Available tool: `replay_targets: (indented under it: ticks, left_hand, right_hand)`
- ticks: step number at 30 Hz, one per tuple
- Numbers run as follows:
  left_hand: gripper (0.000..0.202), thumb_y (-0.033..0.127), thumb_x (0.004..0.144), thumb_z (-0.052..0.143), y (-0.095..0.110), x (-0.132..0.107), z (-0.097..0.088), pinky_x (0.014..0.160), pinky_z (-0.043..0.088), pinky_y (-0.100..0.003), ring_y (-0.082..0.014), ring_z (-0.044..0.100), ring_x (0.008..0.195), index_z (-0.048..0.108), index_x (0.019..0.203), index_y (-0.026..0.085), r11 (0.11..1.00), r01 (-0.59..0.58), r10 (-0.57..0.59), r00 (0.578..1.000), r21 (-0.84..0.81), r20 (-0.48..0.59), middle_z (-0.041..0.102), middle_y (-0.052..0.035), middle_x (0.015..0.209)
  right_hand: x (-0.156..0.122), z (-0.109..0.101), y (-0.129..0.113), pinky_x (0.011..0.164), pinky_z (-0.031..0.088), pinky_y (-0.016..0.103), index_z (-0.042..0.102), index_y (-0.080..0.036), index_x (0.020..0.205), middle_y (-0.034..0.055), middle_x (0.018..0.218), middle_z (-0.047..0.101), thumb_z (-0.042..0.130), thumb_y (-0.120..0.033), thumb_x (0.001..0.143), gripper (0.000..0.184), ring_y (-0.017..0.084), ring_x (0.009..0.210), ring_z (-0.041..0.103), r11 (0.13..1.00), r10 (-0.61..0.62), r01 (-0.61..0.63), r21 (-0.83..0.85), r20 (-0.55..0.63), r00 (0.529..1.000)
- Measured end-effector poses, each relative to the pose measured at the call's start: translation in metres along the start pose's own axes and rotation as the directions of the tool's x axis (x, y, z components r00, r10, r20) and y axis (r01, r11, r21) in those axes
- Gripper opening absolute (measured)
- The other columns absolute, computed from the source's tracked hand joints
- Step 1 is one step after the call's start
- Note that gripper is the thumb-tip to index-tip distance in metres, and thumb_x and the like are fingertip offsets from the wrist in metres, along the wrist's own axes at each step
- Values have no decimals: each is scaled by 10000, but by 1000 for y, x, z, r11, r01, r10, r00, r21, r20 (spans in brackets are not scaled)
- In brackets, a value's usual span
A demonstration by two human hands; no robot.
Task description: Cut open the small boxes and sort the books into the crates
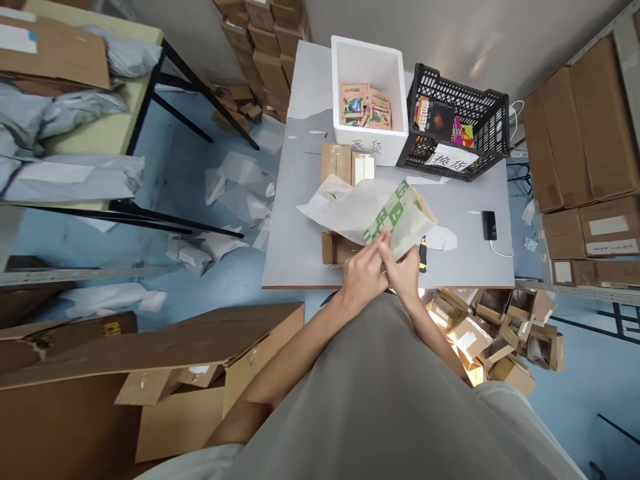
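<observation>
In the head view, a white mailing bag (345, 207) with a green printed strip lies tilted over the near middle of the table. My left hand (366, 272) grips its near edge, fingertips pressed on the green strip. Right beside it, my right hand (403, 270) is closed on the bag's lower right part; the two hands touch. Some of the bag's contents seem brownish at the right edge, but I cannot make them out. Under the bag, an open small cardboard box (330, 249) is partly hidden. A yellow and black box cutter (423, 255) lies right of my right hand.
Behind the bag stand two small cartons (336, 162), a white foam box (367, 55) with packs of cards and a black crate (463, 107). A phone-sized device (489, 225) with a cable lies at right. Opened cartons (470, 337) pile up below the table's right edge.
</observation>
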State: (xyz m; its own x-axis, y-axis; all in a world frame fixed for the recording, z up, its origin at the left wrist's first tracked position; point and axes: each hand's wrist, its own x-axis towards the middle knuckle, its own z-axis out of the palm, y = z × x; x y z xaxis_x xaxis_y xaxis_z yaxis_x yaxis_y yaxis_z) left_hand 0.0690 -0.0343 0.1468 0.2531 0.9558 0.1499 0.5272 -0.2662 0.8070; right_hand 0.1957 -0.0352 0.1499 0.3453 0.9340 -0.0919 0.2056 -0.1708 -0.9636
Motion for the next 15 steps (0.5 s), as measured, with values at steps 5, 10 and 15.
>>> replay_targets:
  ticks: [5, 10, 15]
  left_hand:
    - [610, 357, 1025, 727, -12, 1, -13, 1279, 582, -442, -307, 698, 1499, 683, 1623, 246, 983, -24, 35, 998, -184, 58, 675, -106, 1670]
    - [797, 669, 897, 888, -48, 24, -33, 1123, 663, -497, -374, 774, 1338, 757, 1501, 166, 796, 319, -283, 947, -514, 149, 764, -205, 1516]
    - [687, 695, 715, 1027, -57, 31, -34, 923, 709, -452, -374, 853, 1074, 881, 1118, 158, 539, 526, -234, 844, -658, 483, 884, -165, 1108]
  right_hand:
    - [19, -26, 11, 1170, 617, 506, 813, -185, 1230, 119, 1214, 876, 828, -608, 905, 534, 354, 1258, 792, 967, 124, -110, 230, -50, 991]
    - [21, -56, 24, 1087, 689, 514, 813, -231, 1222, 78, 1208, 888, 930, -519, 770, 549, 375, 1247, 824, 830, 294, -344, 439, 181, 939]
    - [15, -53, 41, 1067, 709, 547, 807, -233, 1158, 93, 1174, 900, 1001, -555, 701, 592, 396, 1216, 842, 716, 381, -473, 513, 281, 881]
